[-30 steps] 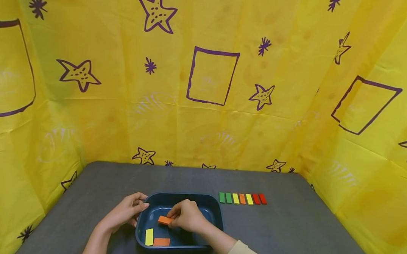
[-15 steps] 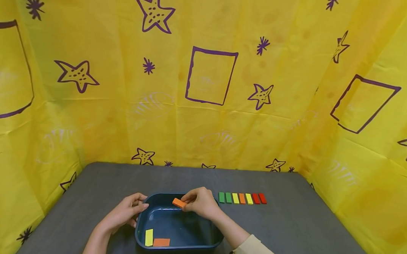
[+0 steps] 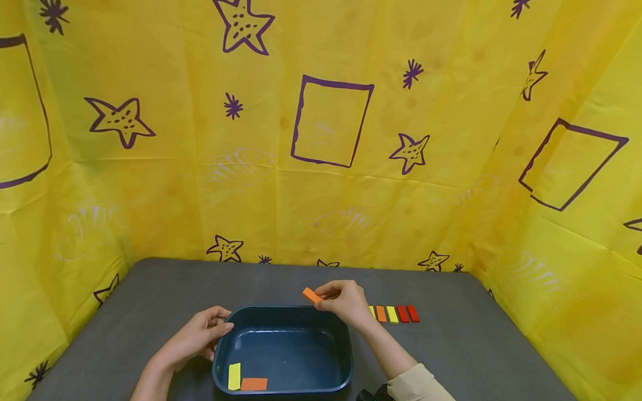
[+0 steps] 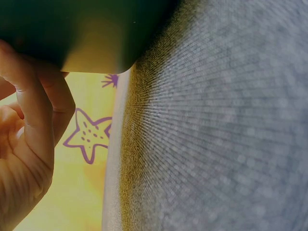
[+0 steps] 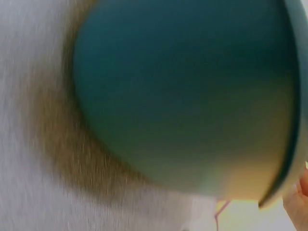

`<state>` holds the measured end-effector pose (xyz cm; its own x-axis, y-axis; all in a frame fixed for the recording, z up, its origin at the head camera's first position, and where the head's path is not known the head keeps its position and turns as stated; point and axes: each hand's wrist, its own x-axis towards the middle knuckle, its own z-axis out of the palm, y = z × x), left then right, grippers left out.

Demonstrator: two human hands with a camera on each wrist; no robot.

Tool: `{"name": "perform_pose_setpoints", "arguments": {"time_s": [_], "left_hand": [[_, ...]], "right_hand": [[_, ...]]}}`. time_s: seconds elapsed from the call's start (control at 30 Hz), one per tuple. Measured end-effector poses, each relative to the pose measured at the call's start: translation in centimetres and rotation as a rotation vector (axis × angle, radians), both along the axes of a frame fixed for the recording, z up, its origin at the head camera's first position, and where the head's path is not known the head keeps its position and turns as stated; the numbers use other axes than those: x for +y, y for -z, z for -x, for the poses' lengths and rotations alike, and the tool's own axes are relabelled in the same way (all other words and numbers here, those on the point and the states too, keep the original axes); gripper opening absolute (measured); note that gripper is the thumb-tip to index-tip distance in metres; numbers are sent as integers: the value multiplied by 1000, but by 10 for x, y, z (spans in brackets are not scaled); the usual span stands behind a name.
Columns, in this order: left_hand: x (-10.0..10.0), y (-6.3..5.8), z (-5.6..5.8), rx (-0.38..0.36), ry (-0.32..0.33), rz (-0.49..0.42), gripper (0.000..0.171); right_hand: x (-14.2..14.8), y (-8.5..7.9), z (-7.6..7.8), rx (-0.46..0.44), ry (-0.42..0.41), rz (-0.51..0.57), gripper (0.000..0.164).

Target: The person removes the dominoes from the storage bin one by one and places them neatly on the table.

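Note:
In the head view a dark blue rectangular basin sits on the table. My left hand grips its far-left rim. In the left wrist view the bent fingers meet the basin's side. My right hand pinches an orange block by one end, above and just beyond the basin's far-right rim. Inside the basin, in the near-left corner, lie a yellow block and another orange block. The right wrist view holds mostly the basin's outer wall, with a sliver of hand at the edge.
Right of the basin, a row of flat blocks stands on the grey table, including a yellow block and a red block. My right hand covers the row's left end. A yellow patterned curtain encloses the table.
My right hand has lifted the orange block out of the basin and carried it right and away, past the far rim. My left hand keeps its hold on the basin.

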<state>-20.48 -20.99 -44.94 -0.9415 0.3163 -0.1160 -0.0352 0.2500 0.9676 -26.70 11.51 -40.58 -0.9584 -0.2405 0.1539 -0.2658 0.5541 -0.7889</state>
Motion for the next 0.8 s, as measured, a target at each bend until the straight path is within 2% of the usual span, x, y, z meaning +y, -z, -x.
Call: {"name": "perform_pose_setpoints", "arguments": {"time_s": [0.2, 0.5, 0.8], "left_hand": [[1, 0, 0, -1, 1, 0, 43], [0, -1, 0, -1, 1, 4, 45], [1, -1, 0, -11, -7, 8, 45]], "right_hand": [[20, 0, 7, 12, 108, 11, 23], [52, 11, 18, 9, 269, 46, 24], [88, 13, 27, 26, 403, 8, 26]]}}
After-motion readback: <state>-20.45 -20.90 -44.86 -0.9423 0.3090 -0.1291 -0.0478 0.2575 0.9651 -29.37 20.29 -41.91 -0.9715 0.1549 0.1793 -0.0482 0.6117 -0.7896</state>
